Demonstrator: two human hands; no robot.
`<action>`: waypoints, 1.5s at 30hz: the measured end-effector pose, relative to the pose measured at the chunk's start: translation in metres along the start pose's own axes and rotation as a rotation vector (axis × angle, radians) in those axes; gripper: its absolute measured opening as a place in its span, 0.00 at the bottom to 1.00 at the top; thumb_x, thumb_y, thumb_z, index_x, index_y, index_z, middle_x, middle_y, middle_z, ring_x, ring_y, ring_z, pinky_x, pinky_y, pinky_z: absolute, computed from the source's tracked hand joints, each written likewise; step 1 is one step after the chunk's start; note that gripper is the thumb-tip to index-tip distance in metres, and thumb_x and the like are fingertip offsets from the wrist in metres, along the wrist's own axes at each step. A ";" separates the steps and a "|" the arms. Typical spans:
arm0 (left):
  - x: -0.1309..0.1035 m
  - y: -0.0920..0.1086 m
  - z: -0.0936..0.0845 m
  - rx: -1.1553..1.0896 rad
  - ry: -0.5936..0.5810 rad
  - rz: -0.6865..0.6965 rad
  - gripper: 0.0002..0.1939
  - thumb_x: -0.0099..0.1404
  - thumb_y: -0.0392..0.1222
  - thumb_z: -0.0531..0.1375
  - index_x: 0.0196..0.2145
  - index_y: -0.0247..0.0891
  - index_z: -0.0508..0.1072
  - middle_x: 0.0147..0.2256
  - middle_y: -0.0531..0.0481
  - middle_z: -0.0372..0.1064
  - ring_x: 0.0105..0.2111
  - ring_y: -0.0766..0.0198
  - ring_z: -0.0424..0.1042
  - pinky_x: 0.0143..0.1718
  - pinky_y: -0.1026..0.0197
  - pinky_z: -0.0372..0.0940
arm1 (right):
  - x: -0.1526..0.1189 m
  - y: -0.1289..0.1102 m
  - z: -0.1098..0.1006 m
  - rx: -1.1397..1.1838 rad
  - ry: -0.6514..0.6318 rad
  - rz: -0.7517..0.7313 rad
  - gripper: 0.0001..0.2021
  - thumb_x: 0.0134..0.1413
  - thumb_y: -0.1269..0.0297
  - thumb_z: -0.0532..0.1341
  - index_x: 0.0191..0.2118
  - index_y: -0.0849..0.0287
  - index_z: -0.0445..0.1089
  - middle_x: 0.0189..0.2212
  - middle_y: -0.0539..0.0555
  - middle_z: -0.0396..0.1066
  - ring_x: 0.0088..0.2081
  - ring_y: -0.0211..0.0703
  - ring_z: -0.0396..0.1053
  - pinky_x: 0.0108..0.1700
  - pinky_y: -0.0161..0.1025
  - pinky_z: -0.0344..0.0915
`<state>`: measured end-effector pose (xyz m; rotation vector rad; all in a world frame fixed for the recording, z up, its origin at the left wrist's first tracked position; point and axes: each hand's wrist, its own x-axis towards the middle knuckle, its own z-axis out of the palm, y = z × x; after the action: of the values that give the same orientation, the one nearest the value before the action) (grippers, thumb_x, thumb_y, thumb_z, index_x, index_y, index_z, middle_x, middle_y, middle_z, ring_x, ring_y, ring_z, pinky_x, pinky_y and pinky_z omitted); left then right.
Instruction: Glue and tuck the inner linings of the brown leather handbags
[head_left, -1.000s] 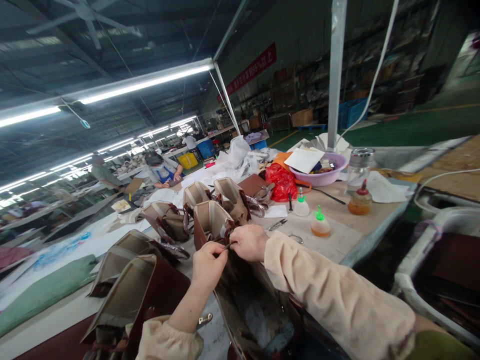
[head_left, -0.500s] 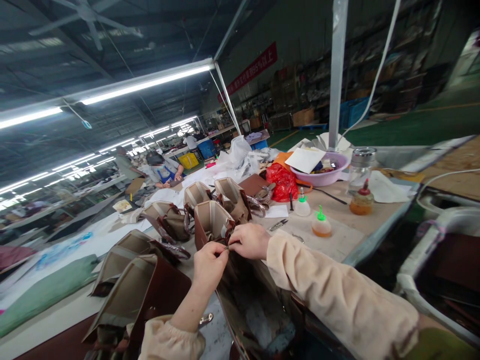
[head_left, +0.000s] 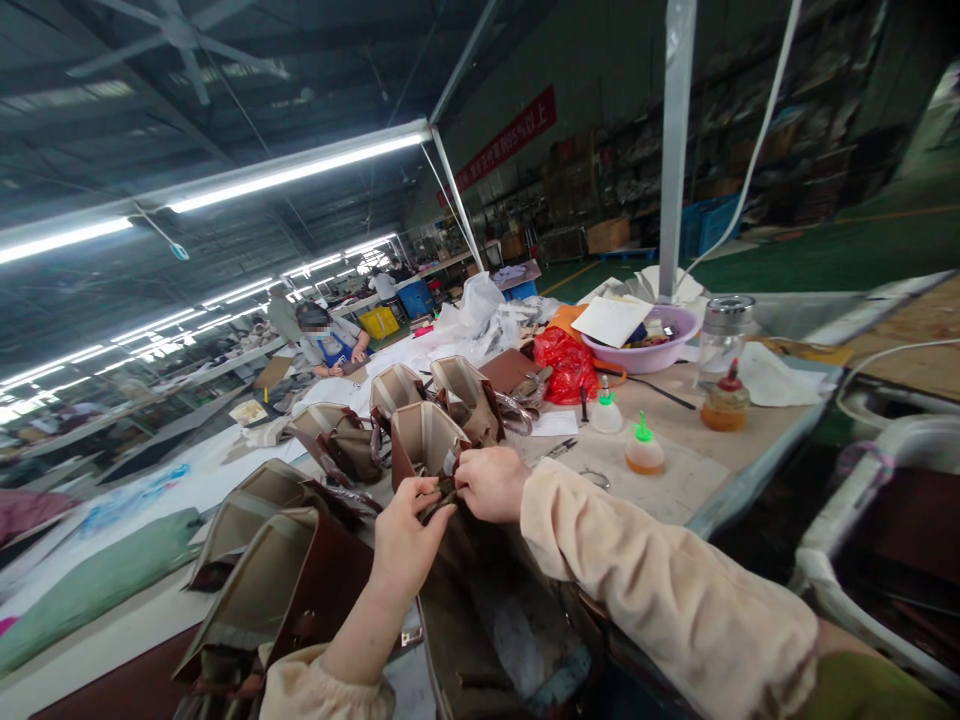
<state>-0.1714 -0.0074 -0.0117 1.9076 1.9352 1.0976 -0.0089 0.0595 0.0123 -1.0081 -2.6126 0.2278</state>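
A brown handbag (head_left: 472, 620) with an olive-brown fabric inside stands open-mouthed right in front of me. At its far edge, my left hand (head_left: 411, 525) has thumb and fingers around a small fold of the fabric. My right hand (head_left: 491, 484) pinches the same edge just beside it; its fingertips are partly hidden. Right behind my hands stands another open bag (head_left: 426, 440), brown outside with a beige lining. More unfinished bags (head_left: 270, 560) lean together to the left of my left forearm.
Glue bottles (head_left: 643, 447), small pliers-like snips (head_left: 561, 447) and a glass jar (head_left: 724, 340) stand or lie on the table to the right. Behind them are a red plastic bag (head_left: 564, 368) and a purple basin (head_left: 679, 342). A co-worker (head_left: 334, 340) works farther down the table.
My left hand has moved slightly left and down, its thumb and fingertips spreading apart around the fabric. My right hand stays at the edge, shifted a little left.
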 end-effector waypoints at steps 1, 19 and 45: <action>-0.001 -0.001 -0.002 0.017 -0.021 -0.016 0.16 0.53 0.43 0.63 0.38 0.41 0.65 0.42 0.51 0.72 0.41 0.62 0.73 0.41 0.62 0.66 | 0.000 0.000 0.001 -0.002 0.003 -0.003 0.13 0.52 0.64 0.53 0.36 0.56 0.75 0.37 0.53 0.73 0.38 0.45 0.70 0.35 0.36 0.63; 0.009 0.012 -0.003 0.464 -0.175 -0.003 0.12 0.60 0.48 0.57 0.37 0.44 0.78 0.35 0.49 0.76 0.35 0.60 0.73 0.34 0.64 0.60 | 0.000 0.001 0.007 0.014 0.024 -0.001 0.14 0.53 0.63 0.52 0.35 0.56 0.75 0.37 0.52 0.72 0.38 0.43 0.70 0.36 0.36 0.62; 0.008 0.005 -0.010 0.272 -0.259 0.001 0.10 0.57 0.45 0.59 0.35 0.43 0.77 0.33 0.52 0.76 0.34 0.60 0.72 0.36 0.62 0.62 | 0.007 0.002 0.002 -0.022 -0.084 -0.161 0.12 0.55 0.63 0.55 0.39 0.50 0.75 0.37 0.51 0.74 0.38 0.41 0.70 0.35 0.34 0.63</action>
<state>-0.1746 -0.0045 0.0011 2.0642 2.0148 0.5722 -0.0135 0.0658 0.0122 -0.8054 -2.7609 0.2065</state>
